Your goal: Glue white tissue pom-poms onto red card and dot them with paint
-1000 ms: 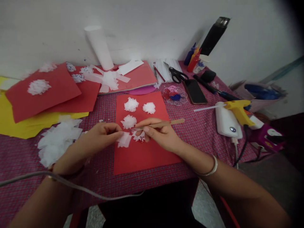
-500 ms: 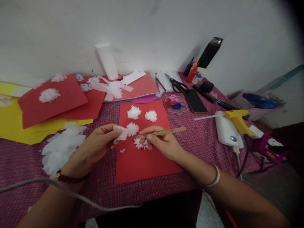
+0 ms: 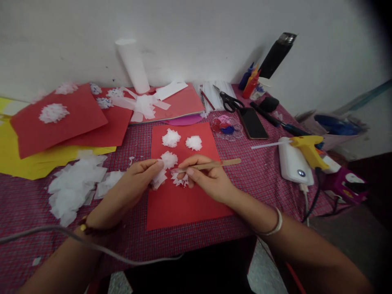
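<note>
My left hand [image 3: 139, 178] is closed on a small piece of white tissue paper [image 3: 159, 178], above the left part of a red paper sheet [image 3: 190, 208]. Between the fingers of my right hand [image 3: 206, 177] lies a wooden stick [image 3: 228, 162], its tip pointing left and partly hidden. Just below those fingers is a partly made white paper puff [image 3: 180, 179] on the sheet. Further up the sheet sit white ruffled puffs [image 3: 170, 138], with another puff [image 3: 194, 143] to the right and a third puff [image 3: 169, 159] beside my left fingertips.
Loose tissue pieces [image 3: 72, 188] lie at left, near red sheets [image 3: 61, 134] with puffs. Scissors [image 3: 228, 100], a phone [image 3: 252, 123], a paint dish [image 3: 226, 127] and a yellow glue gun [image 3: 309, 151] on a white power bank [image 3: 294, 169] are at right. A cable [image 3: 101, 250] crosses the front.
The tissue in my left hand is now bunched lower and closer to the fingertips, and that hand has turned and shifted right. My right hand still grips the stick. The view has shifted slightly.
</note>
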Tool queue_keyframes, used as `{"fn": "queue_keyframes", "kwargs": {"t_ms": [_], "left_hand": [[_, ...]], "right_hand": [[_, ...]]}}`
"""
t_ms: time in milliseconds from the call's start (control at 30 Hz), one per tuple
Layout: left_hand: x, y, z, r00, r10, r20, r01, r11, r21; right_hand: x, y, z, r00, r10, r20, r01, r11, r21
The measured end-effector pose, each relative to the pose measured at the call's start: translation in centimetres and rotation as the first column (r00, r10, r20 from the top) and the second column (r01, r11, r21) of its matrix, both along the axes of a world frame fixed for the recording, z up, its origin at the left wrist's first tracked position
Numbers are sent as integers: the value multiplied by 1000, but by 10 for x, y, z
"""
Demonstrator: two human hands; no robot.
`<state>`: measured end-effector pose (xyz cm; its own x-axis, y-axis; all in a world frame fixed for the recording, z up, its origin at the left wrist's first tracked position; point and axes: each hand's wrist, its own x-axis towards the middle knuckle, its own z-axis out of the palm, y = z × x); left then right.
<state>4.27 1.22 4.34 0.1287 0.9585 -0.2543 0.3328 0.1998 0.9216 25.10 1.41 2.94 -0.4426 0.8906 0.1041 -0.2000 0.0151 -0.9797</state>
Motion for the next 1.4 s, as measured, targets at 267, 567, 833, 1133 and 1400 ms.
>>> {"fn": "queue_keyframes", "kwargs": {"t_ms": [267,567,833,1133,1400], "left_hand": [[15,-4,-5,971,164,175,-159,986,-40],[22,-15,9,980,155,127,-172,975,137],[-1,-5,20,887,395,237,-423,903,79],[26,-20,2,994,49,93,-66,978,197],[0,-12,14,940,336,-56,-301,897,325]], "right_hand": [[-4,4,-4,995,-13,98,15,1000,-15],[-6,2,8,984,71,166,-52,992,-117],[-4,4,7,978,-5,210,34,990,-136],[-7,4,2,993,98,70,-82,977,-195],[-3,8,-7,986,-4,166,37,980,-195]]}}
